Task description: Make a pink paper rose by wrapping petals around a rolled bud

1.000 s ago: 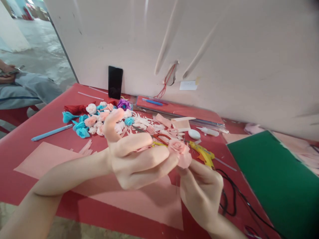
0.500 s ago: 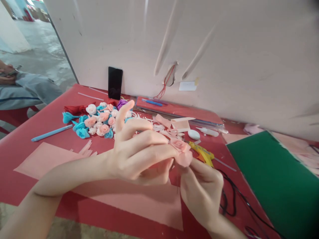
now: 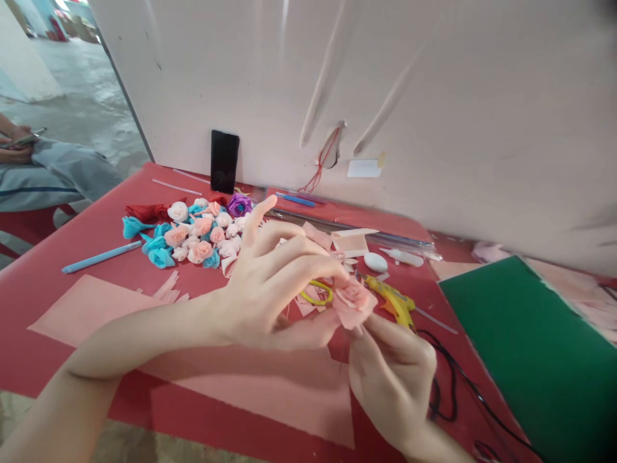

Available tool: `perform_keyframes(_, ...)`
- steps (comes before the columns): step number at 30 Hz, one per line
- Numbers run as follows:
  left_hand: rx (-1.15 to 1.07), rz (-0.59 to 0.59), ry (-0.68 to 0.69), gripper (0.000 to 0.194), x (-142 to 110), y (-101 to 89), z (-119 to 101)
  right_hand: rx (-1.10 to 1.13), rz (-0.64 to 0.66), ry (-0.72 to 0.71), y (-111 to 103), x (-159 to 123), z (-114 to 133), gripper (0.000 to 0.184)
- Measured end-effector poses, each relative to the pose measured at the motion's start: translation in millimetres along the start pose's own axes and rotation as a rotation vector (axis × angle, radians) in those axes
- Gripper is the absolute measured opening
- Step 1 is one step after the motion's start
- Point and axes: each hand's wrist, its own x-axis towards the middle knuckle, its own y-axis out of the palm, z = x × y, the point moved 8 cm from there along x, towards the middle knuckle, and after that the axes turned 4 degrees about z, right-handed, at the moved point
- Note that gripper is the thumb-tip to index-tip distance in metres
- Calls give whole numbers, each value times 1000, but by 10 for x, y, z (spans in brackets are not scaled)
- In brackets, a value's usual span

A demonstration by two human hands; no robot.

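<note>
A pink paper rose (image 3: 354, 299) is held over the red table (image 3: 62, 289) between both my hands. My right hand (image 3: 393, 379) grips it from below, fingers closed round its base. My left hand (image 3: 277, 283) reaches across from the left, thumb and curled fingertips pinching the rose's outer petal, the index finger lifted. Yellow-handled scissors (image 3: 315, 294) lie on the table just behind my left hand.
A heap of pink, white, blue and purple paper roses (image 3: 193, 231) lies at back left, a blue pen (image 3: 99, 257) beside it. A yellow glue gun (image 3: 393, 299) with black cord, a green sheet (image 3: 530, 347), pink paper (image 3: 87, 305), a black phone (image 3: 224, 161). Another person sits far left (image 3: 43, 170).
My left hand has turned from palm up to palm down and its fingers have curled onto the rose. The rose has tilted a little; my right hand has stayed in place.
</note>
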Motion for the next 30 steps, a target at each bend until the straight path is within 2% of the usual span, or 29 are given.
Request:
perform_keyframes(3, -59, 28, -20, 7, 0, 24, 3, -69, -24, -36, -23, 3, 43, 20)
perform_keyframes(7, -179, 104, -101, 16, -12, 120, 37, -208, -12, -181, -3, 5, 195, 22)
perform_keyframes(10, -291, 160, -108, 26, -22, 171, 23, -284, -15, -285, 20, -12, 292, 28)
perform_keyframes(13, -361, 202, -139, 28, -27, 190, 45, -365, -39, -365, 34, -30, 348, 31)
perform_keyframes(17, -466, 270, -119, 29, -24, 234, 45, -460, -82, -533, 57, -48, 427, 28)
perform_keyframes(20, -493, 260, -80, 27, -10, 232, 30, -501, -110, -687, 79, -77, 489, 22)
perform_keyframes(24, -479, 239, -41, 27, 8, 203, -9, -542, -129, -750, 94, -92, 509, 18)
perform_keyframes(30, -456, 242, -52, 26, 5, 197, -5, -553, -140, -765, 107, -115, 513, 19)
